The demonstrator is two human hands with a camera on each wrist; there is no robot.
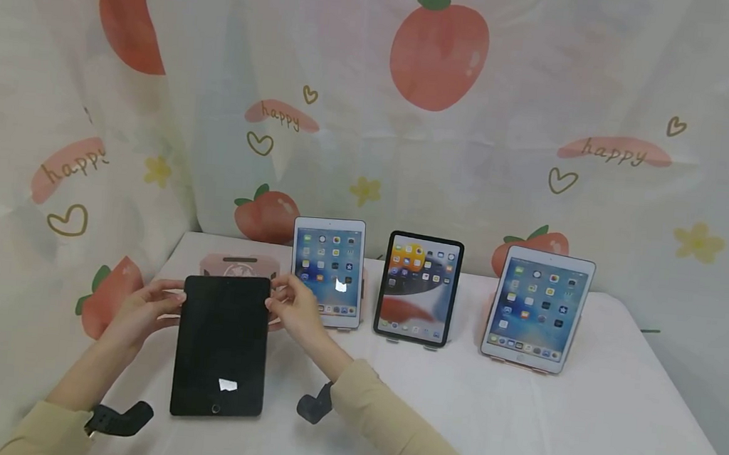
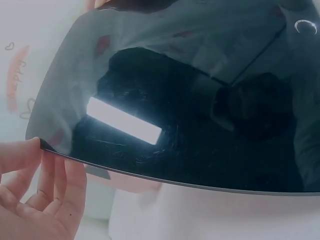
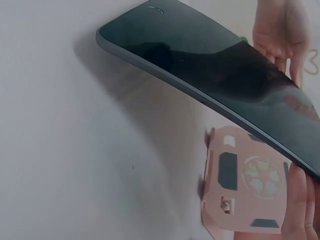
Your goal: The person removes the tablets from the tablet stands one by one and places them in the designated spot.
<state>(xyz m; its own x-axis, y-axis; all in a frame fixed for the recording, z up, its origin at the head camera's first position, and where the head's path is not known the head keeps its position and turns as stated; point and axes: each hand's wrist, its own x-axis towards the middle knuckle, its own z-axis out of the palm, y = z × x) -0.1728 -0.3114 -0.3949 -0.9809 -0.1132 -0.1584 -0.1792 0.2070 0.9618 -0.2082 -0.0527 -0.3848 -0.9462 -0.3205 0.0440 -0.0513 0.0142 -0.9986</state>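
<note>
A black tablet (image 1: 222,345) with a dark, glossy screen stands nearly upright between both hands, its round home button at the bottom. The left hand (image 1: 144,314) pinches its upper left edge, thumb in front and fingers behind. On the upper right edge, the right hand (image 1: 296,311) pinches it the same way. Behind the tablet is a pink stand (image 3: 250,180) with grey patches and a round cut-out emblem; in the head view only its top shows. The right wrist view shows the tablet's lower end raised over the white cloth, with a shadow beneath.
To the right stand a white tablet (image 1: 327,271), a black-framed tablet (image 1: 419,289) and another white tablet (image 1: 536,309), screens lit, propped on stands. A white cloth covers the table (image 1: 618,433). A fruit-print curtain (image 1: 503,174) hangs behind and at the left.
</note>
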